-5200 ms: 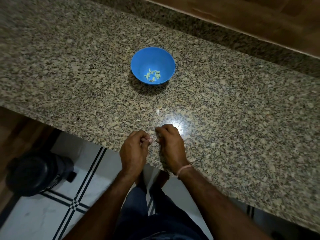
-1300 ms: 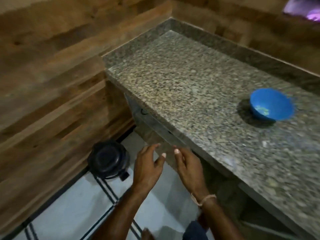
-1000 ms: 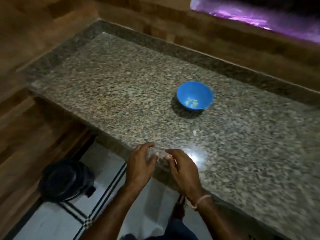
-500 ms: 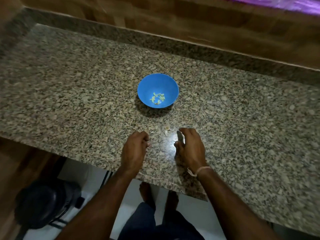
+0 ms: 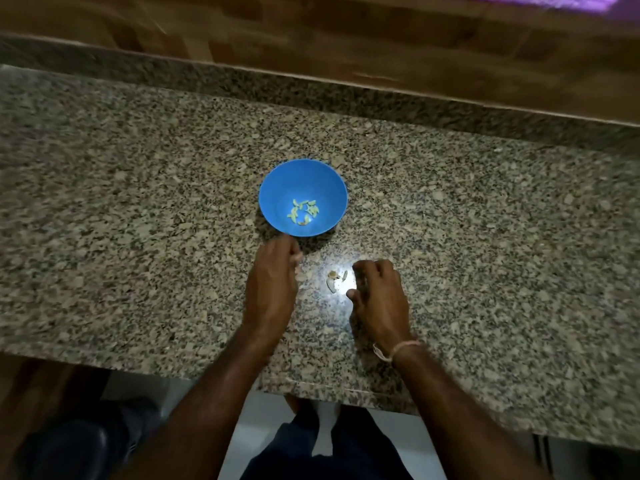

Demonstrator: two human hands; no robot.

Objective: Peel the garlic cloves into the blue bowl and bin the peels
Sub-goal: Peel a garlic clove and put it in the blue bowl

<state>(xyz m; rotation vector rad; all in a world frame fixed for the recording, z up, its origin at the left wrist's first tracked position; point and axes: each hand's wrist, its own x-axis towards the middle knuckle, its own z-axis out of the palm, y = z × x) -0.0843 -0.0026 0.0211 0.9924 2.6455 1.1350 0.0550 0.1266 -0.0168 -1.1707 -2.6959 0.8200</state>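
The counter (image 5: 485, 237) is speckled granite, polished smooth and glossy enough to throw back a bright glare. The blue bowl (image 5: 277, 188) looks like smooth plastic with a dull sheen, and the wall (image 5: 311, 36) behind is wood-grain panelling, matt.

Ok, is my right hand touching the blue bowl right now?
Apart. The head view shows a stretch of speckled counter between the right hand and the blue bowl.
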